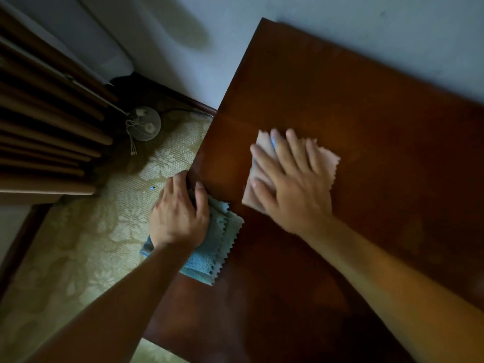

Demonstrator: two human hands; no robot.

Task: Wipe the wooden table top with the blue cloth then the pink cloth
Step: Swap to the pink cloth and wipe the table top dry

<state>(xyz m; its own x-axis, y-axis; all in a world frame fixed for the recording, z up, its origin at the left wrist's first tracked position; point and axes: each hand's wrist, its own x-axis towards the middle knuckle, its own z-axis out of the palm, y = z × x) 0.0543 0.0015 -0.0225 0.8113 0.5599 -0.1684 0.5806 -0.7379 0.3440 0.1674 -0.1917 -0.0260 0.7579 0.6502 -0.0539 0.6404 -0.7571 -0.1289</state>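
- Pink cloth [324,163] lies flat on the wooden desk [366,106], toward its left half, pinned under the right hand [293,187].
- The right hand's fingers [294,145] are straight and spread apart, pressing down on the pink cloth with the palm; the hand and cloth are slightly blurred. The cloth's zigzag-cut edge shows past the fingertips on the right.
- Blue cloth [212,255], folded in layers with a pinked edge, sits at the desk's left edge, partly overhanging it.
- The left hand [178,213] rests on top of the blue cloth; its fingers [180,180] curl over the desk's edge and the thumb lies on the cloth's upper end, so the hand grips cloth and edge together.
- Both forearms reach in from the bottom of the view.
- Outward from the desk: a patterned yellowish-green carpet [78,244] lies to the left, a round lamp base [146,124] with a cord stands on it, dark brown pleated curtains [47,132] hang at far left, and a pale wall [366,17] runs behind the desk.
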